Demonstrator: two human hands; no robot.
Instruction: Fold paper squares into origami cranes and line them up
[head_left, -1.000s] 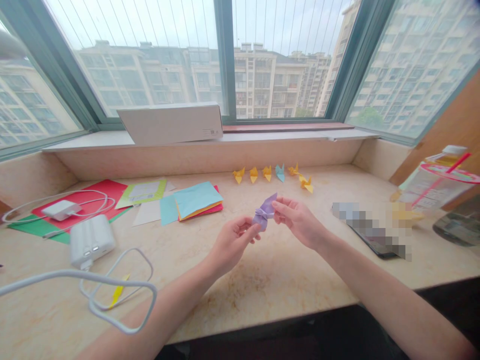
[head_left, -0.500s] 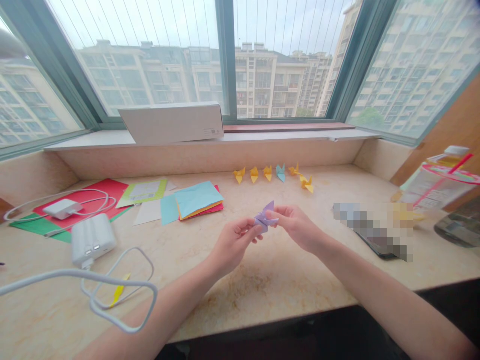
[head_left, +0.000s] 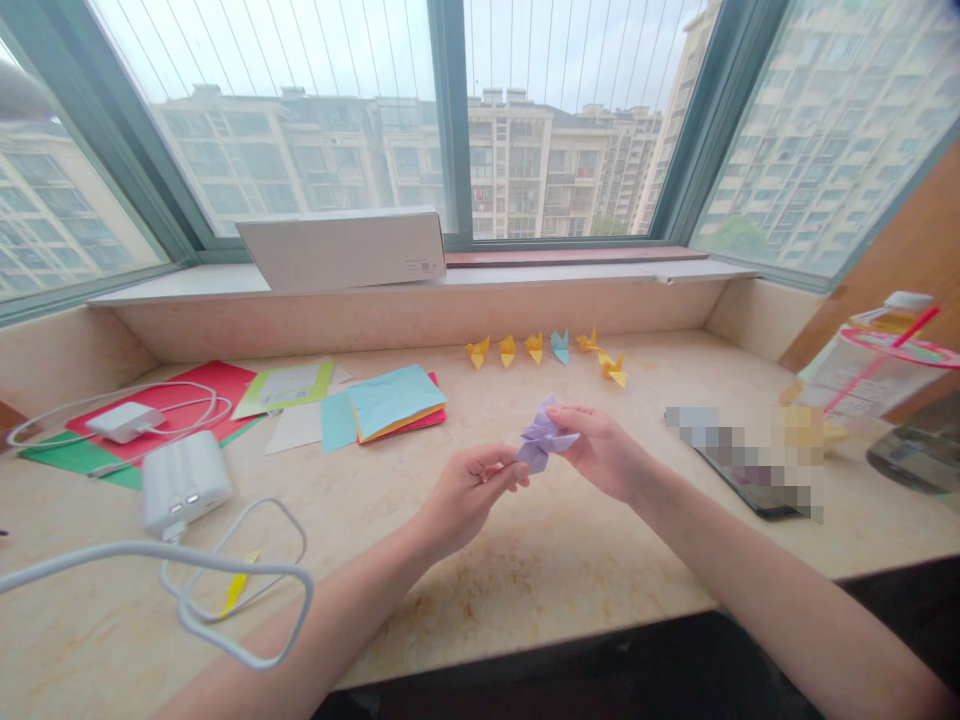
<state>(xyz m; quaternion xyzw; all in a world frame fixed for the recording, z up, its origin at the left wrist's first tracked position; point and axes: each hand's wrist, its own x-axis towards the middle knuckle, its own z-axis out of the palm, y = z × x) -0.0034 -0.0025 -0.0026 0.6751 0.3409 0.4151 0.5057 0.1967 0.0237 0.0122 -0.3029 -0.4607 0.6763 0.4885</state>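
Note:
A purple origami crane [head_left: 541, 440] is held up above the stone counter between my two hands. My left hand [head_left: 476, 490] pinches its lower left edge between thumb and fingers. My right hand [head_left: 600, 445] grips it from the right, with thumb and fingers at its upper part; some fingertips are hidden. Beyond my hands, several yellow paper cranes [head_left: 534, 348] and one light blue paper crane [head_left: 560, 347] stand in a row, with another yellow crane [head_left: 613, 370] set nearer to me.
Left of my hands lie folded coloured papers [head_left: 397, 400], a red sheet [head_left: 187, 385], a white charger [head_left: 124, 420] and a white power bank [head_left: 187, 482] with a looping cable [head_left: 225, 548]. A phone [head_left: 742, 470], partly blurred, and a plastic cup [head_left: 862, 370] are on the right.
The purple crane has shifted slightly right and its folds look more spread. My left hand now grips its lower left edge, and my right thumb has moved up it.

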